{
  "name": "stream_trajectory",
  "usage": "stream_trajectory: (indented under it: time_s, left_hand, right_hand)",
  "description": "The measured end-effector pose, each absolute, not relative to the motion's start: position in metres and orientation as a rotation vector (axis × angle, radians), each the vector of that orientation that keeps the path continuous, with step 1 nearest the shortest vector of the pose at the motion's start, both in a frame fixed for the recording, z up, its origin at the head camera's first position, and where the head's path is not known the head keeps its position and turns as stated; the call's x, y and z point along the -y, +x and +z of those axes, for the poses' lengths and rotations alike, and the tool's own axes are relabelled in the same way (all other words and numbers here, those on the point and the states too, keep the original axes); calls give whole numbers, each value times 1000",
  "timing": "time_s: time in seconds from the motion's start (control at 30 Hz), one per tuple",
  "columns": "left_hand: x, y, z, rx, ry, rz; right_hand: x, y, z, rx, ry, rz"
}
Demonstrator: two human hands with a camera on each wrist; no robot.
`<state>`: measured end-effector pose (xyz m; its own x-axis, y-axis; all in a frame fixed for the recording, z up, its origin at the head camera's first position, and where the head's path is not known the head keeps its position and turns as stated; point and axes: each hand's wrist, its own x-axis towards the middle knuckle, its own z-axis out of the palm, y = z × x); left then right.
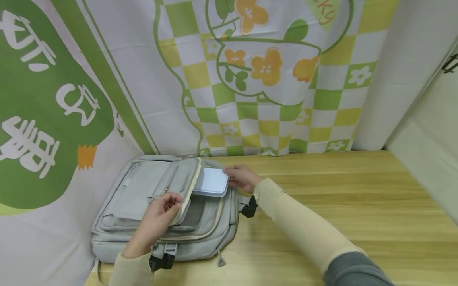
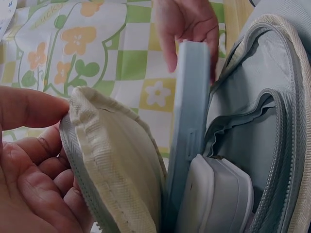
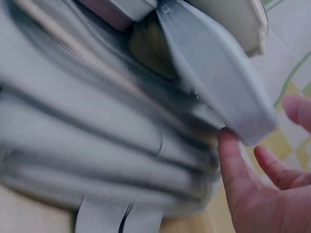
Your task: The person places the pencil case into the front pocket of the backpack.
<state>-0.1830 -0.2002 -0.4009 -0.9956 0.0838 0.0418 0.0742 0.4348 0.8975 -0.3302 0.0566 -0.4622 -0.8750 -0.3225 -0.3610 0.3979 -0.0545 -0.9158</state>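
A grey backpack (image 1: pixel 143 190) lies on the table with its front compartment unzipped. My left hand (image 1: pixel 162 212) pinches the cream-taped edge of the front flap (image 2: pixel 114 160) between thumb and fingers, holding it away from the bag. Partway out of the opening stands a flat light-blue plastic case (image 1: pixel 211 182), its lower end hidden inside. At the case's outer end is my right hand (image 1: pixel 243 178), with fingers extended; one fingertip touches or nearly touches the case in the right wrist view, and the thumb is apart from it. A smaller pale rounded case (image 2: pixel 218 194) sits inside, beside the blue one.
The wooden table (image 1: pixel 340 190) extends to the right of the bag. Behind it hangs a checkered, flower-printed cloth (image 1: pixel 264 119), with a green-and-white cloth (image 1: pixel 46 119) on the left. Black buckles (image 1: pixel 249 207) and a zipper pull (image 1: pixel 221 260) lie beside the bag.
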Motion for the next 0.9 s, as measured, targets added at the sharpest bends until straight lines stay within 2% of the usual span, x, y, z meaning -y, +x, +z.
stream_trajectory:
  time_s: [0.23, 0.53, 0.73, 0.9]
  left_hand:
    - [200, -187, -398, -2648, 143, 1634]
    - [193, -189, -399, -2743, 57, 1474]
    - [184, -191, -398, -2930, 113, 1216]
    - [180, -191, -401, -3032, 190, 1232]
  right_hand:
    - [-71, -320, -473, -1634, 147, -2033]
    - [-62, -314, -474, -1709, 167, -2047]
    - [-60, -311, -469, -1740, 157, -2060]
    - [-52, -308, -463, -1781, 121, -2061]
